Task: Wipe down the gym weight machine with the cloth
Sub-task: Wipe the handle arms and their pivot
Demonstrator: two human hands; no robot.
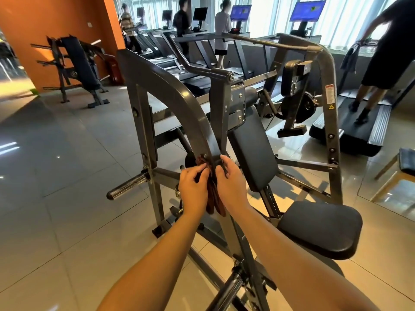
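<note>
A grey steel weight machine (170, 97) with a black back pad (253, 151) and black seat (321, 227) fills the middle of the head view. A dark reddish-brown cloth (212, 194) is wrapped round the lower end of the machine's curved left arm and hangs down between my hands. My left hand (194, 187) grips the cloth from the left. My right hand (230, 182) holds the cloth and the frame's edge from the right, fingers curled over the metal.
A chrome weight peg (128, 186) sticks out at the lower left. An adjustable bench (78, 63) stands by the orange wall. Treadmills with several people (222, 30) line the windows behind. A wooden stool (399, 173) sits at the right edge. The floor is tiled.
</note>
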